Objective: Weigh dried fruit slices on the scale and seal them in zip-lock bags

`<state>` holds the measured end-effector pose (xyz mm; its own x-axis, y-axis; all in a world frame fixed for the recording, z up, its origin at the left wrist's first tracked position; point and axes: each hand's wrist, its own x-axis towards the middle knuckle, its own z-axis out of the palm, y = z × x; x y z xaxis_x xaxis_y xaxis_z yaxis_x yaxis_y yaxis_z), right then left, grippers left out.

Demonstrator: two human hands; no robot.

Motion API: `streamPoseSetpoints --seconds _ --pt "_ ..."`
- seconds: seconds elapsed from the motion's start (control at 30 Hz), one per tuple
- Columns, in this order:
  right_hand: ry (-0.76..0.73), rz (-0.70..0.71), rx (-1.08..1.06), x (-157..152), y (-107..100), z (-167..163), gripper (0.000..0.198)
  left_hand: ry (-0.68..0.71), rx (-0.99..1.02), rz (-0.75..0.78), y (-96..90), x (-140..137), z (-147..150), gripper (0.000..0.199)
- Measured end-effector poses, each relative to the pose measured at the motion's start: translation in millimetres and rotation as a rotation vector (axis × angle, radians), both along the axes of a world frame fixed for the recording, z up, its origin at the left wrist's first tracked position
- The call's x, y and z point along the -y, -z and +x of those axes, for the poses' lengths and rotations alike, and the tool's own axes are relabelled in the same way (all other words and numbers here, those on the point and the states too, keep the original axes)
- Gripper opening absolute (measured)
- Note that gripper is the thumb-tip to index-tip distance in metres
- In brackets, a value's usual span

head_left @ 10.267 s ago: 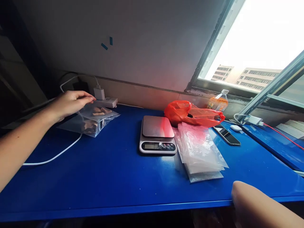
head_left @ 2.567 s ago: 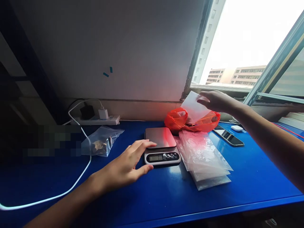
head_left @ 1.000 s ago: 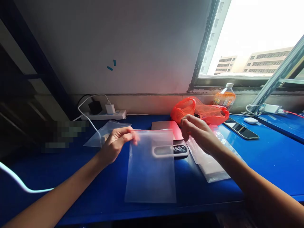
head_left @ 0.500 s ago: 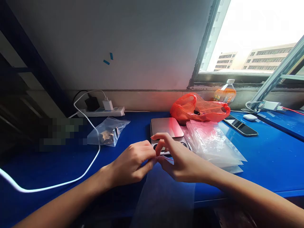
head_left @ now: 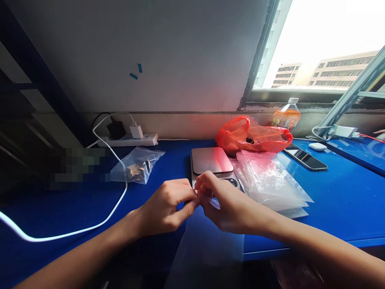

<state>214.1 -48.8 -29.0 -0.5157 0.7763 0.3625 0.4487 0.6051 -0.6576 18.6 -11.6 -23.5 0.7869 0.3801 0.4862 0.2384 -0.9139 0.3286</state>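
Since the frame a second ago, the right hand has been brought in to meet the left hand, and the clear bag has been lowered. Both wrists are now bent inward just before the scale, fingertips nearly together. Left fingers curled, thumb and forefinger closed on the bag's top edge; right thumb and forefinger likewise pinched there, other fingers bent. Bag held below the hands, nearer the viewer than the scale, its lower part hung past the table's front edge. Scale's display mostly hidden by the hands. Just right of the scale, a stack of flat bags; behind and to its right, a red plastic bag. Well left of the scale, a bag of brown pieces, crossed by a white cable.
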Motion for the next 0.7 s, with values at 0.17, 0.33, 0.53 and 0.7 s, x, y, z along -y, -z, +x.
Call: streamPoseSetpoints --seconds 0.17,0.33,0.53,0.7 --pt "-0.021 -0.032 -0.078 2.2 -11.0 2.4 0.022 -0.013 0.093 -0.086 -15.4 1.9 -5.5 0.027" --pt "0.005 0.027 -0.063 0.4 -15.5 6.4 0.014 -0.052 0.108 -0.076 -27.8 -1.4 -20.9 0.026" --pt "0.057 0.166 -0.043 -0.9 -18.5 10.5 0.015 -0.131 0.159 -0.008 -44.1 -9.8 -45.2 0.029" --pt "0.179 0.359 -0.029 -15.1 -21.2 34.0 0.016 -0.166 0.433 -0.048 -49.7 -25.4 -67.5 0.027"
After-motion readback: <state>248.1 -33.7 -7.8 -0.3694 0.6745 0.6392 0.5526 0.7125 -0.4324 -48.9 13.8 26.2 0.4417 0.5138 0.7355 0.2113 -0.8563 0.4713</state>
